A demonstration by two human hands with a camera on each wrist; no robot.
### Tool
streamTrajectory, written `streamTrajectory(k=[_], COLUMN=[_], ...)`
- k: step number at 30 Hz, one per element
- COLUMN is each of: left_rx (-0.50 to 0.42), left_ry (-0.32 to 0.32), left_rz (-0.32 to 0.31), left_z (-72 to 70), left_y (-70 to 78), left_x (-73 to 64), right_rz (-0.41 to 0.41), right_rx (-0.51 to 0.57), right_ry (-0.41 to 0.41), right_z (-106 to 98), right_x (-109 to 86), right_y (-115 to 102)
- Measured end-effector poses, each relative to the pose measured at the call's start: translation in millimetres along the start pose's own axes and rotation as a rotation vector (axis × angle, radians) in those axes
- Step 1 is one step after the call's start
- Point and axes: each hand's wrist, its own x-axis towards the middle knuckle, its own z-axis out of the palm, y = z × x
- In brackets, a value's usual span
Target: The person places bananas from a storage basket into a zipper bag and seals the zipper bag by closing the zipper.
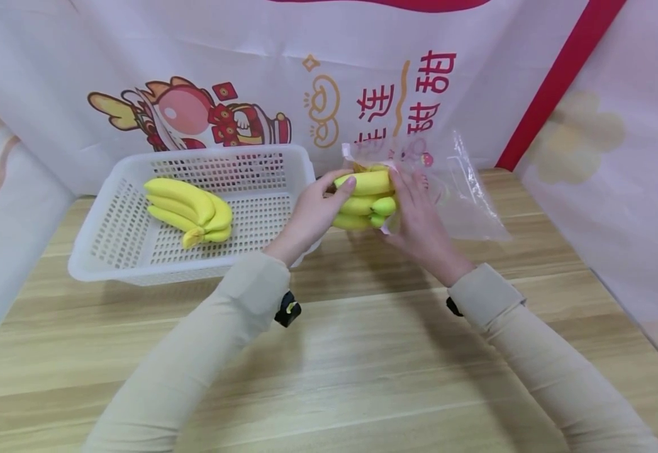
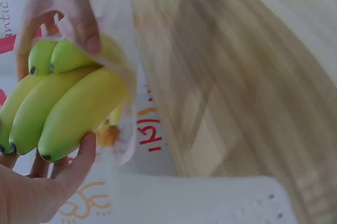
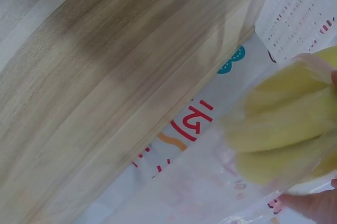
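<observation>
A yellow, green-tipped banana bunch (image 1: 357, 205), partly inside a clear plastic bag (image 1: 470, 204) near the far edge of a wooden desk (image 1: 363, 371), is grasped by the left hand (image 1: 319, 209) while the right hand (image 1: 421, 221) pinches the bag's mouth, apparently holding it spread around the fruit.

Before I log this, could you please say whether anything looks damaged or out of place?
Nothing stands out: one banana bunch lies in the white plastic basket; the left hand grips another bunch, partly inside the clear plastic bag.
</observation>
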Motion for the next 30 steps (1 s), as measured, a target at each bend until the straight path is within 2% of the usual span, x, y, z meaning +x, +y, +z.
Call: streamTrajectory(k=[8,15,22,30], left_rx=[-0.15,-0.119,-0.11,-0.11], left_ry=[0.079,0.088,0.082,0.082], left_rz=[0.0,0.014,0.028,0.031], left_z=[5.1,8.9,12.6,17.1], left_y=[-6.9,-9.3,-9.3,-10.2], left_x=[-0.5,2.1,4.6,7.0], right_rz=[0.001,0.118,0.122,0.07], right_rx=[0.059,0.05,0.05,-0.007], right_ry=[0.053,-0.007,-0.014,0.014], right_z=[3,1,-2,-2], right_x=[-0.2,1.5,3.3,3.3], right_y=[2,5,6,5])
